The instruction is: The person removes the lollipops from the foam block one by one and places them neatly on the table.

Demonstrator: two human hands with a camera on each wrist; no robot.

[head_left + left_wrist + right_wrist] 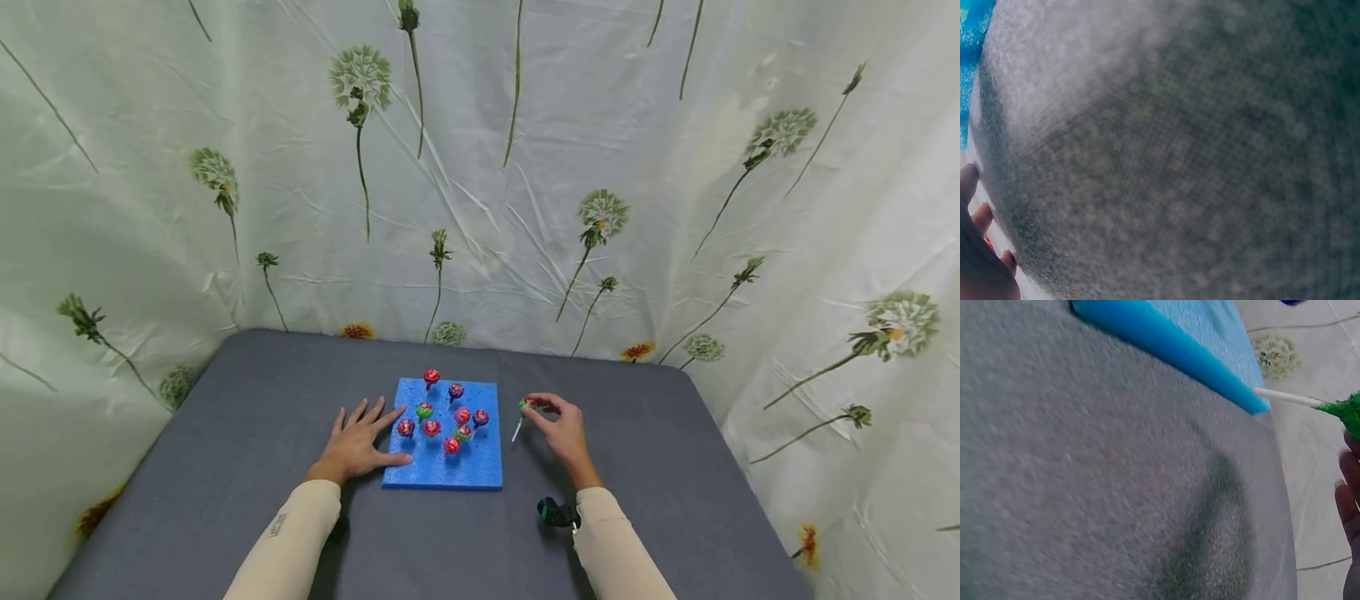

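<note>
Right fingers (546,400) pinched a lollipop (523,405) by its head, left fingers (387,418) splayed over the board's (450,475) edge; a loose pinch could have dropped it.

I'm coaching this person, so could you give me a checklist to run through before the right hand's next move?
1. Right hand pinches a lollipop by its head: ok.
2. Stick free of the fingers: ok.
3. Stick's tip over the blue board: not ok, right of it in the head view.
4. Left hand at the board's left edge: ok.
5. Bare space along the board's near edge: ok.
6. Left hand pressing firmly: cannot tell.
</note>
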